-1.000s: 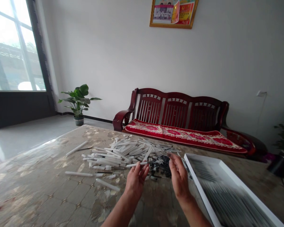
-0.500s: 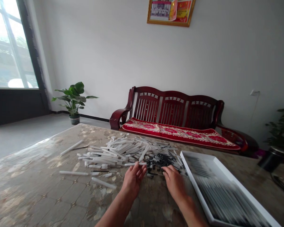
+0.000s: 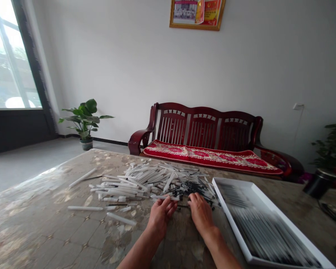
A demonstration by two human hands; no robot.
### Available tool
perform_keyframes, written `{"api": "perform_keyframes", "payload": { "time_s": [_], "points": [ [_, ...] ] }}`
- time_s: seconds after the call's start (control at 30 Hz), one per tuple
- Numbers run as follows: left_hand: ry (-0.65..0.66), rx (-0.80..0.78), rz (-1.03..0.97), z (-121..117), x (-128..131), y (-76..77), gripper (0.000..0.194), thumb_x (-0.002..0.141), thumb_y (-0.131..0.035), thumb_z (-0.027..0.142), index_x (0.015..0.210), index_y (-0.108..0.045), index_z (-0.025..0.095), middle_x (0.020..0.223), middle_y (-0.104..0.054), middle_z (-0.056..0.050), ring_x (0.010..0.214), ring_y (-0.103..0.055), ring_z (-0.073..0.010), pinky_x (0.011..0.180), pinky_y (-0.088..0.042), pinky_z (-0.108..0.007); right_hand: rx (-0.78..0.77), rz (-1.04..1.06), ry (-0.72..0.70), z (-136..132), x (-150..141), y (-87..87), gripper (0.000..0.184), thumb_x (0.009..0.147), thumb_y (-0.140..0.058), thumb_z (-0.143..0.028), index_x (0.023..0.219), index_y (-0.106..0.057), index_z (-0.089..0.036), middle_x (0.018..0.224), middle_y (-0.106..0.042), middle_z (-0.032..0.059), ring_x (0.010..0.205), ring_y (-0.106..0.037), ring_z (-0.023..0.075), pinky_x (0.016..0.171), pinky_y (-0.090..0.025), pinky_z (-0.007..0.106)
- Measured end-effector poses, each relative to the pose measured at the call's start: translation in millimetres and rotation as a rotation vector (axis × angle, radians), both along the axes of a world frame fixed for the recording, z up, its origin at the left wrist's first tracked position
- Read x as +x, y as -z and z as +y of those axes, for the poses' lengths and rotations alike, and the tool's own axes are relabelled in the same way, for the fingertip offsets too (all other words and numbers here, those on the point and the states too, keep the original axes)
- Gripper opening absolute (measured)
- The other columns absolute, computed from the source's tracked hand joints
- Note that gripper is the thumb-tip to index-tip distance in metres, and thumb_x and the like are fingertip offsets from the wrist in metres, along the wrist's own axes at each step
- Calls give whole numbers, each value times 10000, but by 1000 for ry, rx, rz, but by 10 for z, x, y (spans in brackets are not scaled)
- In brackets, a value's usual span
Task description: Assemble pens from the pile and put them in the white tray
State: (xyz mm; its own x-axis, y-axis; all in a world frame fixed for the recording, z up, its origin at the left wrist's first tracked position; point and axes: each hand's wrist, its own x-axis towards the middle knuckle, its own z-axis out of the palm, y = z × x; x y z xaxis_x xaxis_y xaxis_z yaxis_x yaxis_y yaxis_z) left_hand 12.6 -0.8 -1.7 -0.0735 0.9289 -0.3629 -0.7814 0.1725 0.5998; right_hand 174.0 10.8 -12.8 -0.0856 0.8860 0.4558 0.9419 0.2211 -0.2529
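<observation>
On the table (image 3: 42, 220) is lying a pile of plastic tubes (image 3: 140, 179), and a tray (image 3: 232, 220) stands at its 3 o'clock; behind them, at 12 o'clock, is a wooden bench (image 3: 203, 129).

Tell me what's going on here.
A person is working at a patterned table. Their left hand is at a loose white tube, and their right hand is at black rods, along the near edge of a heap of white tubes. A white tray of slender pieces sits to the right.
</observation>
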Motion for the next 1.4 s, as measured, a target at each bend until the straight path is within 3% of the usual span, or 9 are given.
{"api": "perform_keyframes", "payload": {
  "time_s": [0.13, 0.27, 0.43, 0.97, 1.1, 1.27, 1.4],
  "points": [
    [9, -1, -17, -2, 7, 5, 136, 796, -694, 57, 804, -584, 137, 703, -727, -66, 633, -733, -161, 625, -613, -237, 33, 545, -59, 15, -31, 58, 126, 886, -503, -269, 888, -618, -216, 857, -699, 57, 795, -659, 212, 712, -510, 309],
    [-1, -5, -29, -12, 27, -15, 131, 823, -642, 24, 798, -576, 135, 690, -719, -56, 620, -726, -145, 632, -615, -238, -153, 1120, -137, -55, -161, -2, 327, 767, -620, -490, 887, -666, -190, 776, -716, 51, 655, -666, 215, 554, -539, 308],
    [31, 9, -57, -45, 73, -22, 128, 837, -612, 7, 807, -575, 126, 687, -711, -61, 609, -714, -132, 633, -616, -234, -282, 1440, -119, -176, -279, -133, 376, 621, -764, -481, 829, -678, -180, 736, -720, 33, 678, -683, 220, 582, -558, 317],
    [43, 9, -47, -68, 112, -22, 129, 828, -618, 6, 788, -591, 126, 692, -714, -59, 623, -715, -142, 623, -614, -236, -212, 1365, -67, -205, -306, -145, 373, 601, -754, -484, 800, -720, -170, 732, -721, 40, 624, -601, 177, 476, -399, 224],
    [38, 19, -42, -67, 116, -16, 132, 840, -599, 3, 784, -597, 122, 684, -714, -58, 613, -709, -133, 618, -613, -238, -180, 1327, -88, -187, -318, -96, 351, 652, -722, -483, 805, -715, -168, 761, -727, 50, 648, -601, 186, 520, -417, 243],
    [-1, 41, -11, -76, 121, 14, 126, 785, -677, 19, 785, -612, 127, 679, -717, -45, 621, -712, -142, 613, -612, -240, -114, 1166, -110, -144, -296, 6, 349, 720, -653, -505, 814, -690, -171, 762, -718, 61, 651, -596, 198, 600, -455, 281],
    [-15, 93, 13, -93, 130, 61, 229, 659, -821, 109, 777, -626, 135, 695, -721, -29, 638, -716, -150, 625, -611, -240, -56, 968, -105, -154, -286, 27, 315, 802, -556, -502, 793, -633, -198, 745, -688, 53, 685, -597, 202, 640, -449, 281]
  ]
}}
